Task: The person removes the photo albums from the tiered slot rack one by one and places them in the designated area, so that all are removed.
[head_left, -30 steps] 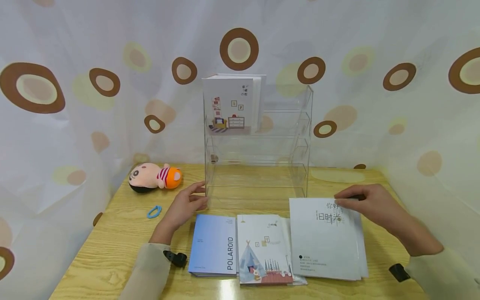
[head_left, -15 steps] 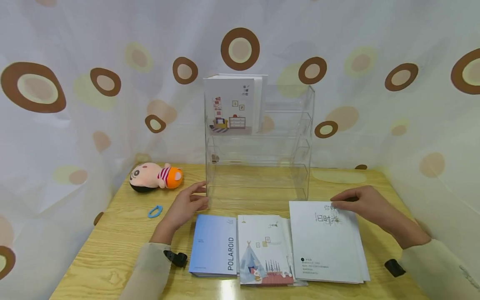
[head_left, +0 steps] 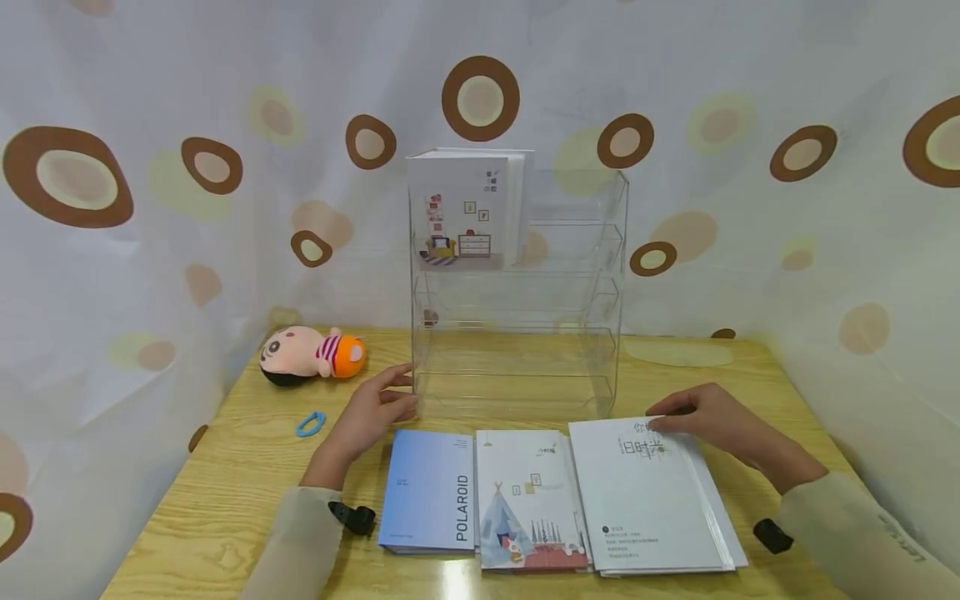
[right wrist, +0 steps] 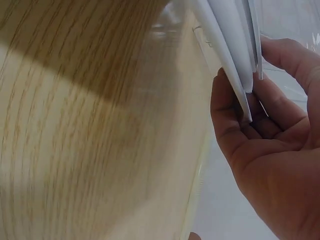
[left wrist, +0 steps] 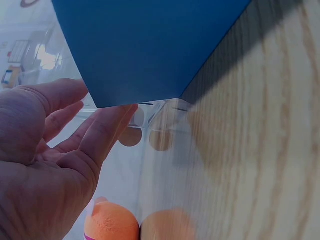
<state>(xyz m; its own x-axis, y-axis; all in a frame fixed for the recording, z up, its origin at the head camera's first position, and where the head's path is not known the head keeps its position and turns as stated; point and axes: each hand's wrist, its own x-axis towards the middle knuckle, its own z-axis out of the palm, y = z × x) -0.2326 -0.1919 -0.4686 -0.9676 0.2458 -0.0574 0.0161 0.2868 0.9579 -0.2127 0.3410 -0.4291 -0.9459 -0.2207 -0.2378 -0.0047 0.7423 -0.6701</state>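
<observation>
In the head view my right hand (head_left: 697, 421) pinches the top right edge of a white book (head_left: 645, 500) with Chinese lettering on its cover. The right wrist view shows its thumb and fingers on either side of the book's covers and pages (right wrist: 232, 45). My left hand (head_left: 371, 412), fingers extended and slightly bent, touches the lower left side of a clear acrylic tiered rack (head_left: 517, 396). To the left of the white book lie a tent-picture book (head_left: 528, 500) and a blue POLAROID book (head_left: 427, 492). The blue one hides part of the left fingertips in the left wrist view.
A white book with a furniture drawing (head_left: 461, 217) stands at the rack's upper left, with another behind it. On the table's left lie a plush doll (head_left: 311, 354) and a small blue ring-like item (head_left: 309, 423). A patterned curtain (head_left: 555, 75) hangs behind.
My right hand has moved left and nearer to me, bringing the white book down beside the tent-picture book and tilting it slightly. The left hand has stayed at the rack.
</observation>
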